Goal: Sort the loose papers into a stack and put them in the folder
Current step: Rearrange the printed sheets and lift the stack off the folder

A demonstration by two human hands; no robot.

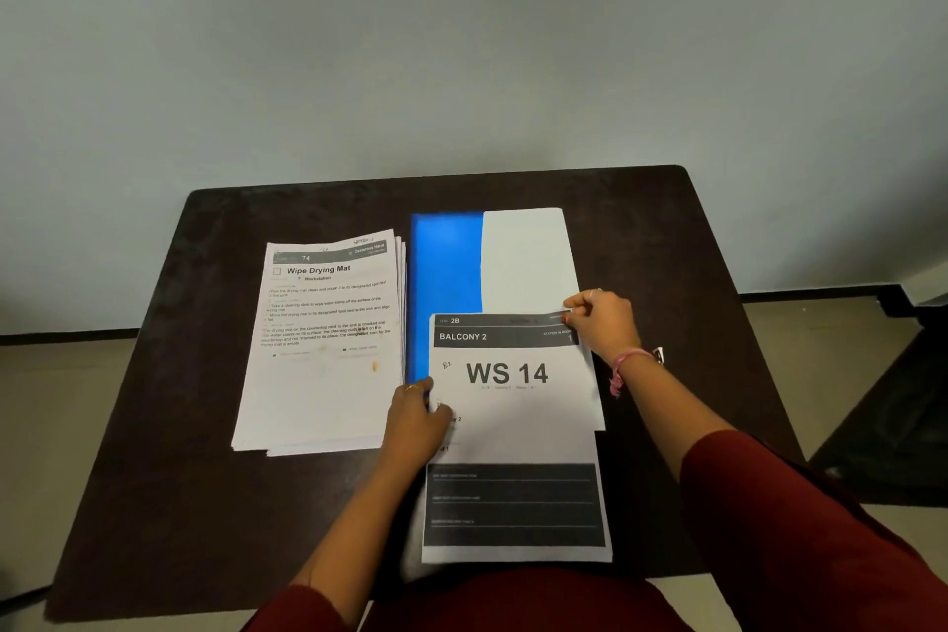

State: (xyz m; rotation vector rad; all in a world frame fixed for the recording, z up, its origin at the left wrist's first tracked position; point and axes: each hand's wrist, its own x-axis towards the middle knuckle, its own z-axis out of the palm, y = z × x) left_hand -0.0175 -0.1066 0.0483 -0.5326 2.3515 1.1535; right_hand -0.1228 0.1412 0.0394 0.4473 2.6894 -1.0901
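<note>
Right hand (600,323) pinching far corner of WS 14 sheet (513,405); left hand (415,418) flat on its near-left margin. Sheet overhangs desk's (692,272) near edge, atop blue folder (443,282). Thin, limp paper; best gripped by opposite edges.

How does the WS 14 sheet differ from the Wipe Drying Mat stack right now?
The WS 14 sheet is pinched by the right hand and pressed by the left hand; the Wipe Drying Mat stack lies untouched. The sheet overlaps the blue folder; the stack sits beside it. Both are printed white paper.

Dark table (667,241), pale wall (461,41), beige floor (821,318).
</note>
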